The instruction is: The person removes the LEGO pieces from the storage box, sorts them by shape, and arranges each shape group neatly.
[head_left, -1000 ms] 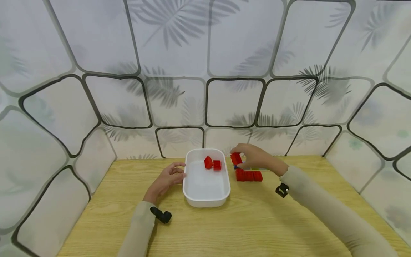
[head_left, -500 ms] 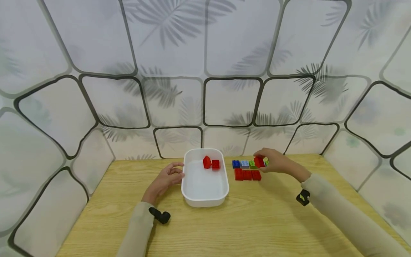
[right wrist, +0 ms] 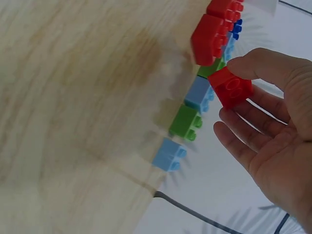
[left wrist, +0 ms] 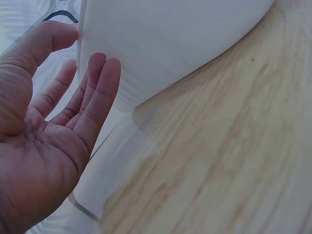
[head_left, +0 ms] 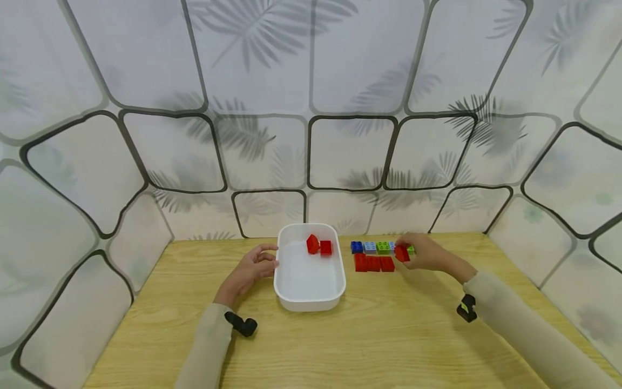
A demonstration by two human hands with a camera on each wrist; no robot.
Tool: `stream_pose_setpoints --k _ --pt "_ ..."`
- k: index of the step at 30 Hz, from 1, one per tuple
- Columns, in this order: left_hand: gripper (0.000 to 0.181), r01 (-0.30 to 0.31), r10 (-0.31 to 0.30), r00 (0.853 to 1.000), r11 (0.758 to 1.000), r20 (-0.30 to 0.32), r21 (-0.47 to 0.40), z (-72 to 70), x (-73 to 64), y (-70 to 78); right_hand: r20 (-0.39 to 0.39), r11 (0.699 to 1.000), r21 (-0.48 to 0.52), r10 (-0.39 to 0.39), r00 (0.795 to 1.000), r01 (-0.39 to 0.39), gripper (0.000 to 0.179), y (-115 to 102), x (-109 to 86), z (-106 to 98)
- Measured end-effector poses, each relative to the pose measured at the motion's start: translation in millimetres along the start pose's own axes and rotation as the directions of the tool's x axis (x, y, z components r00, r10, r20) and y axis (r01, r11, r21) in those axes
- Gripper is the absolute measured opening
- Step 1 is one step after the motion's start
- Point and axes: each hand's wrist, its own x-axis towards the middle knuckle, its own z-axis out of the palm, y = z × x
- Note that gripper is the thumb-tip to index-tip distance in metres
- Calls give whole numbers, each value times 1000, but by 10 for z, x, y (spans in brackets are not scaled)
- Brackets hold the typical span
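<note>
My right hand (head_left: 425, 253) pinches a red toy brick (right wrist: 230, 87) between thumb and fingers, just above the table by the brick rows. Left of it, a short row of red bricks (head_left: 373, 263) lies in front of a row of blue, light blue and green bricks (head_left: 383, 247). In the right wrist view, a green brick (right wrist: 184, 121) and a light blue brick (right wrist: 168, 155) stand beyond the held one. My left hand (head_left: 250, 272) touches the side of a white plastic tub (head_left: 310, 304) with fingers loosely bent. Two red pieces (head_left: 319, 246) lie inside the tub.
The wooden table (head_left: 369, 346) runs back to a patterned cloth wall (head_left: 355, 154), which also encloses both sides. The tub and brick rows stand close to the back wall. A dark wrist strap device (head_left: 467, 308) sits on the right sleeve.
My right hand has moved right with the red brick, from beside the tub to the right end of the red row, and has lowered. The left hand stays at the tub.
</note>
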Motion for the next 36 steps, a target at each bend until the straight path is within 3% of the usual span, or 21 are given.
stream_pose_setpoints --k 5,10,16,22,30,36 --pt "53 3 -3 1000 1000 -2 4 -10 6 -9 27 994 94 54 998 -56 47 140 -65 71" --pt "53 3 -3 1000 1000 -2 10 -31 15 -27 56 970 219 98 994 -108 49 206 -101 94" --pt "53 2 -2 1000 1000 -2 11 -41 17 -49 88 911 386 118 989 -143 46 265 -120 127" --pt "52 0 0 1000 1000 0 9 -45 24 -46 109 856 484 146 983 -181 47 290 -146 183" --pt "53 10 -10 1000 1000 4 6 -32 24 -33 115 858 478 152 982 -189 49 328 -230 212" --pt "53 16 -16 1000 1000 -2 5 -20 15 -23 110 889 420 147 983 -180 48 366 -253 189"
